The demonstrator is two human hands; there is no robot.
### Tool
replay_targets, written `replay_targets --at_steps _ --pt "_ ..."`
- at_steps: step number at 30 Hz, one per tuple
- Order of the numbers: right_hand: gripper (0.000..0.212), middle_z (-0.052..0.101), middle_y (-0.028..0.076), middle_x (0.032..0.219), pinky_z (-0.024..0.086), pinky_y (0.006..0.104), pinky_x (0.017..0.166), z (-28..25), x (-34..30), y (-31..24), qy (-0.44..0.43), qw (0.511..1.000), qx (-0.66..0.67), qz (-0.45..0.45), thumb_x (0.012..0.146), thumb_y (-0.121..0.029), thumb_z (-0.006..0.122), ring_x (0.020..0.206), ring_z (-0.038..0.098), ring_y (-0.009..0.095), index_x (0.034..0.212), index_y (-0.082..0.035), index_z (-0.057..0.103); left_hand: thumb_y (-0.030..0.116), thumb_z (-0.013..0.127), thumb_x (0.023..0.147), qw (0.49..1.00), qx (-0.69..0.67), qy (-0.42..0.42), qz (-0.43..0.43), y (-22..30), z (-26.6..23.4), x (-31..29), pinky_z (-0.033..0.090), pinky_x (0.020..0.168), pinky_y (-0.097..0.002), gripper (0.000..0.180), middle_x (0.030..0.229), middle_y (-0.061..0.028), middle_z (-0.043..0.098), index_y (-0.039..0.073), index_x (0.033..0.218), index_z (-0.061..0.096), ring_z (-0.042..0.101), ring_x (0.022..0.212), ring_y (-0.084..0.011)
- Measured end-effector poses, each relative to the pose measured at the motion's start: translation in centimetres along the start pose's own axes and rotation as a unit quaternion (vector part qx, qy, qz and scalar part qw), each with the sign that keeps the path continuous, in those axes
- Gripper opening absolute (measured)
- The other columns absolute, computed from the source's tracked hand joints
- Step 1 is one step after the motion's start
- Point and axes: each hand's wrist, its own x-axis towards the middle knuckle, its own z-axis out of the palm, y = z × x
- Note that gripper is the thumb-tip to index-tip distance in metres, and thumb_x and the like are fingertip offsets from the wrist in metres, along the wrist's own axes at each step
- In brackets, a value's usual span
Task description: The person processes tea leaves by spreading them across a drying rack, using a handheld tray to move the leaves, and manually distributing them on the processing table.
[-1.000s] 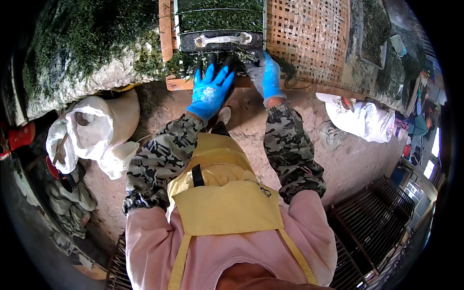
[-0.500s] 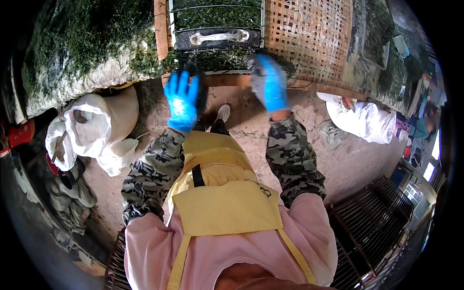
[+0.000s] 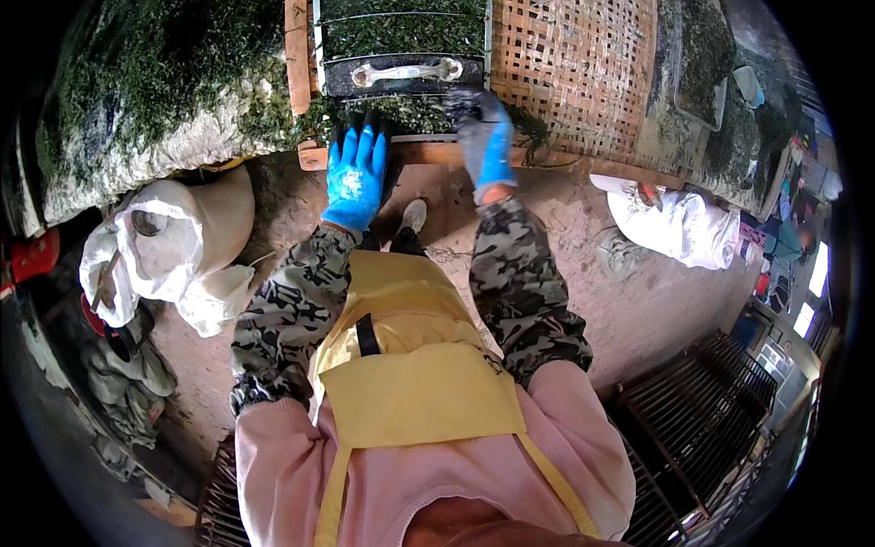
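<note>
A dark tray [image 3: 401, 75] with a pale metal handle sits in a wooden frame [image 3: 296, 55], heaped with dark green shredded plant matter [image 3: 401, 32]. My left hand [image 3: 357, 173], in a blue glove, lies flat with fingers apart on green strands at the frame's front edge, just below the tray's left corner. My right hand [image 3: 483, 137], in a blue and grey glove, is at the tray's right front corner with its fingers bent over the green strands; whether it grips any is hidden.
A woven bamboo mat [image 3: 574, 73] lies right of the tray. A large mound of green matter [image 3: 155, 82] fills the left. White sacks [image 3: 173, 246] stand at the left and another white sack [image 3: 679, 223] at the right. Dark wire racks [image 3: 711, 401] are at the lower right on the dirt floor.
Both hands rose from the frame's lower edge toward the tray's front and drew closer together. The right hand's fingers went from spread flat to bent.
</note>
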Motion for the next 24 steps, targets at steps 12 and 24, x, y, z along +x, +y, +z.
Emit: replay_targets --at_steps 12,24 --pt "0.031 0.070 0.014 0.100 0.055 0.0360 0.088 0.4 -0.7 -4.1 -0.100 0.987 -0.080 -0.097 0.100 -0.014 0.040 0.091 0.066 0.026 0.109 0.002 0.065 0.017 0.065 0.085 0.990 -0.061 0.063 0.113 6.0 1.1 2.1 0.037 0.107 -0.0566 0.050 0.139 -0.0189 0.049 0.003 0.132 0.055 0.047 0.127 -0.0422" --pt "0.056 0.049 0.017 0.141 0.037 0.0595 0.103 -3.7 -0.9 -5.1 -0.040 0.252 -0.893 -0.370 0.075 -0.020 0.072 0.131 0.043 0.041 0.127 -0.006 0.059 0.030 0.065 0.086 0.991 -0.089 0.036 0.092 8.8 4.2 5.5 0.034 0.109 -0.0562 0.053 0.149 -0.0178 0.042 0.003 0.131 0.056 0.043 0.133 -0.0378"
